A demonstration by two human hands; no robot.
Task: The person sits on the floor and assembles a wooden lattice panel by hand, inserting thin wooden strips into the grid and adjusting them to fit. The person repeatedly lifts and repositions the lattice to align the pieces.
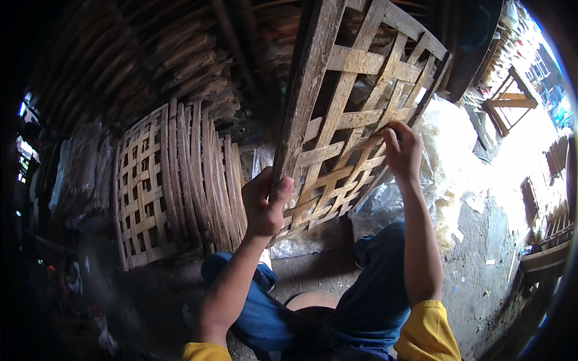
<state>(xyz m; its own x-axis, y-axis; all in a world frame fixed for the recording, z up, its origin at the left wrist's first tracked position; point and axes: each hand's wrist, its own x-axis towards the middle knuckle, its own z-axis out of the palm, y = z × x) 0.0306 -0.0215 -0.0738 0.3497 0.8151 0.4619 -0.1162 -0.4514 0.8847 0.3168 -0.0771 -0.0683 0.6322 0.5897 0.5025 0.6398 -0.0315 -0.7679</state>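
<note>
A woven bamboo rack panel with a wooden frame stands tilted upright in front of me, its flat strips crossing in an open lattice. My left hand is wrapped round the lower part of its left frame bar, thumb on the near side. At the lattice's right side is my right hand, its fingers curled and pressed together against the strips. Whatever lies between those fingertips is hidden.
Several similar racks stand stacked on edge at the left. Crumpled clear plastic sheeting lies behind and right of the panel. A small wooden frame stand is at the far right. A round stool seat shows between my legs.
</note>
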